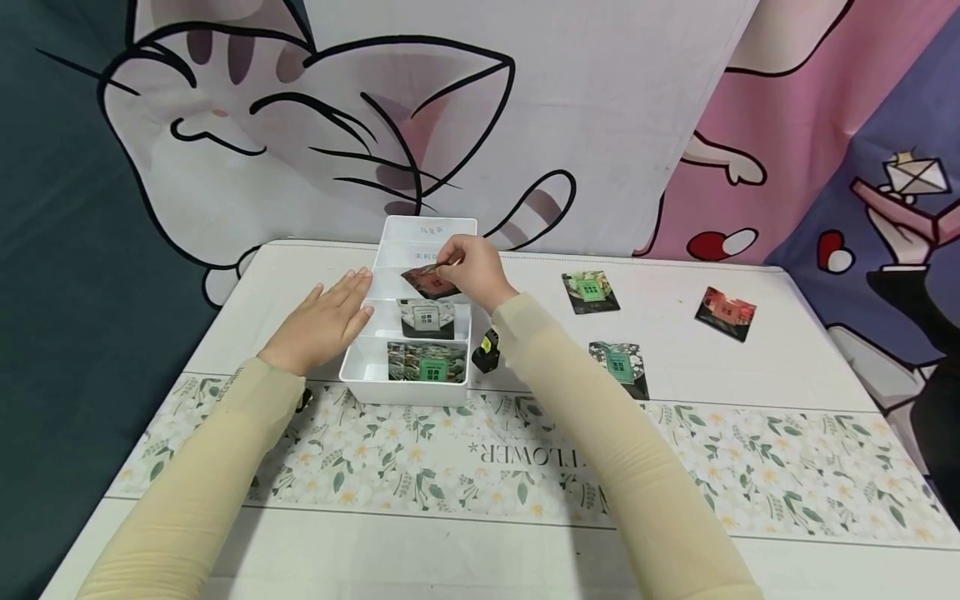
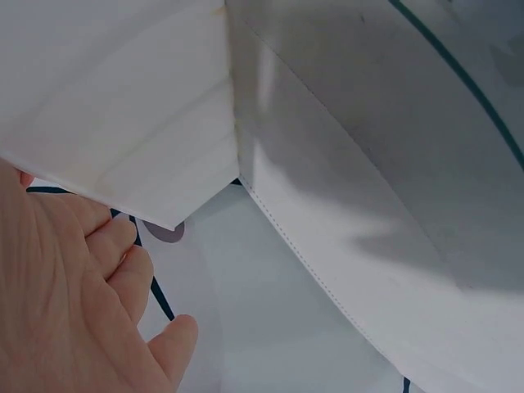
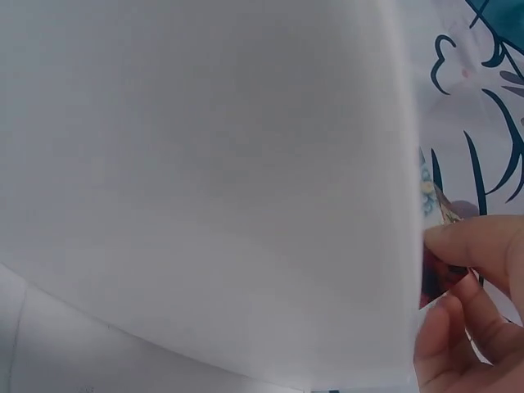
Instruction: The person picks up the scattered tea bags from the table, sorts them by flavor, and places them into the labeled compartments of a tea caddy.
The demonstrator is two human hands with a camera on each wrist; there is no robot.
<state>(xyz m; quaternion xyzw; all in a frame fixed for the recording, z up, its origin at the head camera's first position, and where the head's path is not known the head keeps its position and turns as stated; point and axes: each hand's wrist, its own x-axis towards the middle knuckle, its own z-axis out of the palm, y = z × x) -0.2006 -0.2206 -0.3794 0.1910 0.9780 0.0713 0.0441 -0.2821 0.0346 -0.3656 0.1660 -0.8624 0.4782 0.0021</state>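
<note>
A white divided box (image 1: pixel 408 393) stands on the table, its compartments running away from me. My right hand (image 1: pixel 480 271) pinches a dark sachet with a red label (image 1: pixel 429 282) by its right end, tilted over a middle compartment. Straight fingers of my left hand (image 1: pixel 318 323) rest along the box's left rim; the left wrist view shows them by the box wall (image 2: pixel 123 106). Nearer in the box, a grey-white sachet (image 1: pixel 427 319) stands in one compartment and several green-labelled sachets (image 1: pixel 427 362) in the front one. The box wall (image 3: pixel 213 180) hides most of the held sachet in the right wrist view.
Right of the box lie a green-labelled sachet (image 1: pixel 591 292), a black-and-white sachet with a green label (image 1: pixel 621 367) and a red-labelled sachet (image 1: pixel 726 313). A small black-and-yellow object (image 1: pixel 486 352) sits beside the box's right wall. A cartoon cloth (image 1: pixel 600 100) hangs behind the table.
</note>
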